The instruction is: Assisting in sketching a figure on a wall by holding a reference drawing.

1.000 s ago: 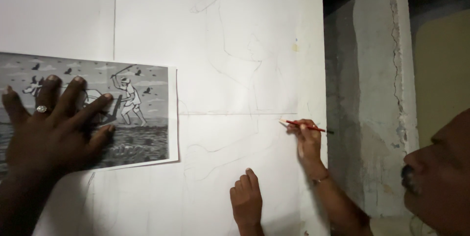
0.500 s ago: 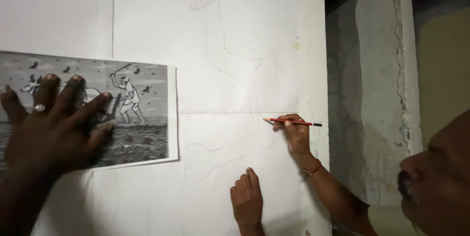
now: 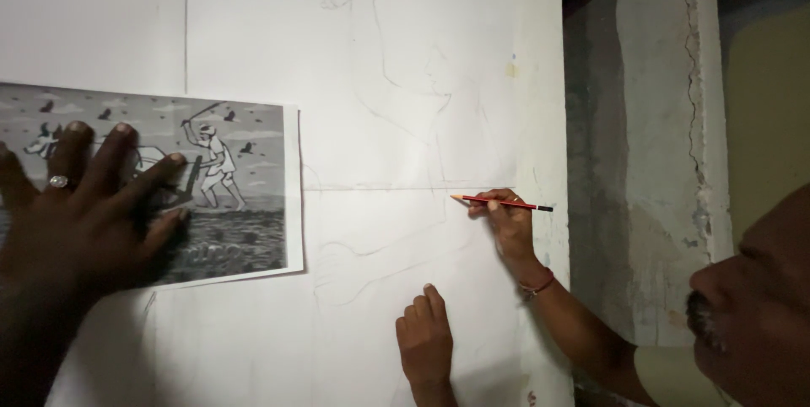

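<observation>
My left hand (image 3: 80,213), with a ring on one finger, lies flat with spread fingers on a black-and-white printed picture (image 3: 245,196) and presses it against the white wall (image 3: 253,19). The print shows a figure with a raised stick in a field. My right hand is out of sight. A co-worker at the right holds a red pencil (image 3: 506,202) level in one hand (image 3: 506,226), its tip at a faint horizontal line. The co-worker's other hand (image 3: 426,335) rests on the wall below.
Faint pencil outlines of a large figure (image 3: 396,78) cover the wall around the co-worker's hands. The white surface ends at a vertical edge (image 3: 561,162); beyond it stands a rough, cracked grey wall (image 3: 658,162). The co-worker's head (image 3: 759,306) fills the lower right corner.
The co-worker's pencil hand has shifted a little left and the pencil has turned level. My left hand has stayed on the print.
</observation>
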